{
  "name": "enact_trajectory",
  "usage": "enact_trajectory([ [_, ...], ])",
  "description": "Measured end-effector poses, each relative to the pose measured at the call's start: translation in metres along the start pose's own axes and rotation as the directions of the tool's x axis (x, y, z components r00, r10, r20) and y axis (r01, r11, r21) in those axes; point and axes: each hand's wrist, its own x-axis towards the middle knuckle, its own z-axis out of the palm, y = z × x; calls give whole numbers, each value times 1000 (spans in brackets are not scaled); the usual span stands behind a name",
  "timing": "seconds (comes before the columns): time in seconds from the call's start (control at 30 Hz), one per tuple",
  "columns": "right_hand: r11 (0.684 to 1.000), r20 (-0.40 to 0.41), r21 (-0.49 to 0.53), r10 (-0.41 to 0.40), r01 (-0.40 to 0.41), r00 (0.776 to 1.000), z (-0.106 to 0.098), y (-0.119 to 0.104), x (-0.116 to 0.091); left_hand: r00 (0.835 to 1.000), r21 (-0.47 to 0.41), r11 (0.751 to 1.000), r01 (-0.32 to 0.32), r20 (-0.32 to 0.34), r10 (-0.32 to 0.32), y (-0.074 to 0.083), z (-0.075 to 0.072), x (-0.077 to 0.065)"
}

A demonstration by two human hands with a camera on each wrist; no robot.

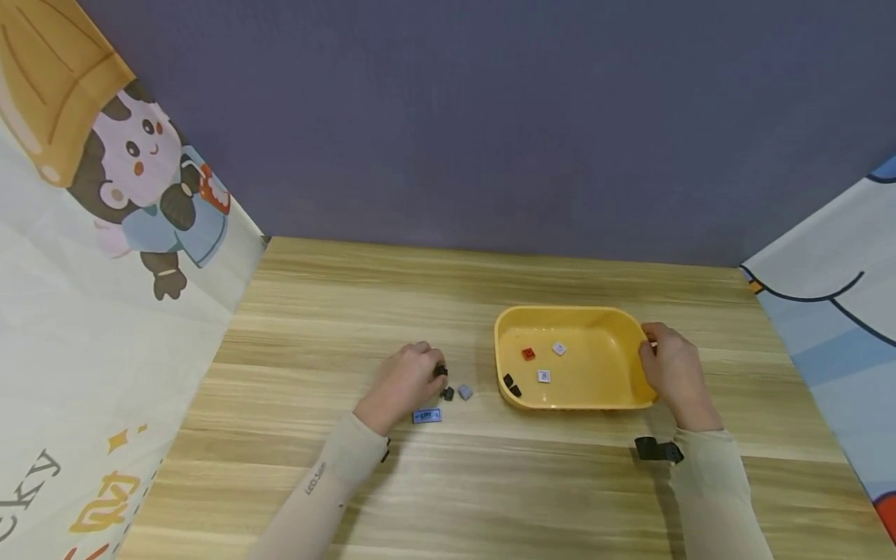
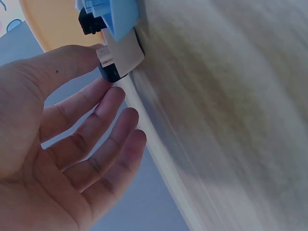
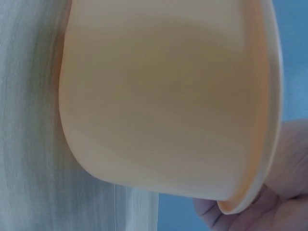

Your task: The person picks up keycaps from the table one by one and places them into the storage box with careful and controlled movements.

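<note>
At the table's middle, my left hand pinches a small black-and-white block between thumb and forefinger; the other fingers are loosely bent in the left wrist view. Close beside its fingertips lie a small black block and a grey-blue block. A flat blue strip with printed marks lies nearer the wrist. My right hand grips the right end of a yellow plastic bin at its rim. The right wrist view shows the bin's outer wall, with some fingers hidden behind the rim.
Inside the bin are a red block, two white ones and two black ones by the left wall. The wooden table meets a dark blue backdrop at its far edge. Printed cloth panels stand at both sides.
</note>
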Motion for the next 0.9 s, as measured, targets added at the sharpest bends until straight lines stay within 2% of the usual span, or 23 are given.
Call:
enact_trajectory([
  [0.33, 1000, -6, 3, 0, 0, 1000, 0, 1, -1, 1000, -5, 1000, 24, -11, -24, 0, 0, -1],
  [0.53, 1000, -5, 2, 2, -2, 1000, 1, 0, -1, 999, -12, 1000, -1, -44, 1, 0, -3, 0],
  [0.73, 1000, -15, 0, 1, -1, 1000, 1, 1, 0, 992, -10, 998, -62, -110, 60, 9, -18, 9],
  [0.9, 1000, -9, -1, 10, -10, 1000, 1, -1, 0, 993, 4, 997, -77, -90, 77, 26, -35, 22],
])
